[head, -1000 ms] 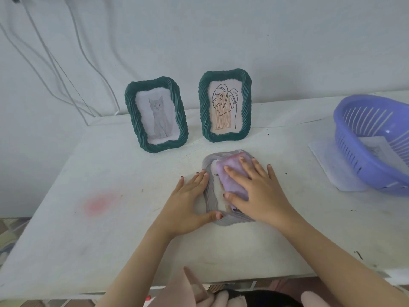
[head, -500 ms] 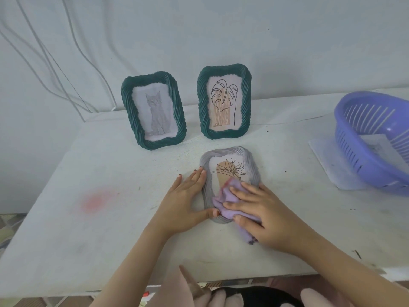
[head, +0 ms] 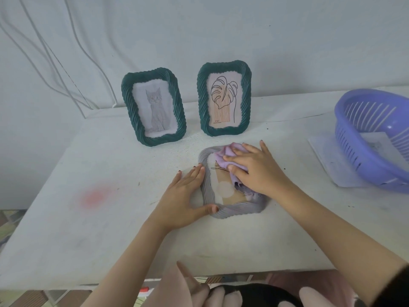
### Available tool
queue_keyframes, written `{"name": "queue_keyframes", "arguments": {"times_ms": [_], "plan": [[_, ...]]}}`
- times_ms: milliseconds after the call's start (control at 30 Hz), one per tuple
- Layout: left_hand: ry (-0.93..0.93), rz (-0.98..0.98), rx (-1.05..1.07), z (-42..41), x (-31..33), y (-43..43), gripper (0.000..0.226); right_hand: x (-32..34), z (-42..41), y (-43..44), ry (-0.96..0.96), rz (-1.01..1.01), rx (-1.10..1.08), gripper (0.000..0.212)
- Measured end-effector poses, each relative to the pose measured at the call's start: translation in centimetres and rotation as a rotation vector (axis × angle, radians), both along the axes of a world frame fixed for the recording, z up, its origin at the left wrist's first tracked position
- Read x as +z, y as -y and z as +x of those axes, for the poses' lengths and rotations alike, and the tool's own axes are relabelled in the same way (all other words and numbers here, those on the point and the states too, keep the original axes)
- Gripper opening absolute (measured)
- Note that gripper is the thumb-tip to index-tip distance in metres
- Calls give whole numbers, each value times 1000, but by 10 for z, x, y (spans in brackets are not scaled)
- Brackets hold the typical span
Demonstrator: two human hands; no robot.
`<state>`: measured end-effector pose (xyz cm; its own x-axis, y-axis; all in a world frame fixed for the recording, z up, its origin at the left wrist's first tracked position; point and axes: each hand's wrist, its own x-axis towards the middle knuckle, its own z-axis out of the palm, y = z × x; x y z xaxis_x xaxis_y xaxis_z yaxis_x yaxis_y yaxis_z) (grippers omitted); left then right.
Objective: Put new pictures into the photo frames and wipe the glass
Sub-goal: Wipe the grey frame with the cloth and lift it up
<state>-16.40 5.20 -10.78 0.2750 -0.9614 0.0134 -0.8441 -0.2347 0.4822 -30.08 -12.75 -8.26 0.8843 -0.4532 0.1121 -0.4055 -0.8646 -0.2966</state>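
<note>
A grey ribbed photo frame lies flat, glass up, on the white table. My right hand presses a lilac cloth onto the upper part of its glass. My left hand lies flat against the frame's left edge, fingers straight, thumb touching the lower left corner. Behind stand two dark green frames: one with a cat drawing on the left, one with a leaf drawing on the right.
A purple slotted basket sits at the right edge on a sheet of paper, with more paper inside. White cables hang down the wall at left. A pink stain marks the table.
My right hand has swept the cloth from the top of the glass down to its lower part and back up. My left hand has stayed against the frame.
</note>
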Motion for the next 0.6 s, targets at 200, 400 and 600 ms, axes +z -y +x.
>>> {"name": "queue_keyframes", "arguments": {"times_ms": [200,400,600], "plan": [[25,-11,12,0,-2,1,113,0,-34,-47,75,41,138,46],[19,-22,11,1,-4,1,112,-6,-74,-64,15,-120,25,42],[-10,-24,1,0,-2,1,112,0,-38,-36,-20,-188,-66,44]]}}
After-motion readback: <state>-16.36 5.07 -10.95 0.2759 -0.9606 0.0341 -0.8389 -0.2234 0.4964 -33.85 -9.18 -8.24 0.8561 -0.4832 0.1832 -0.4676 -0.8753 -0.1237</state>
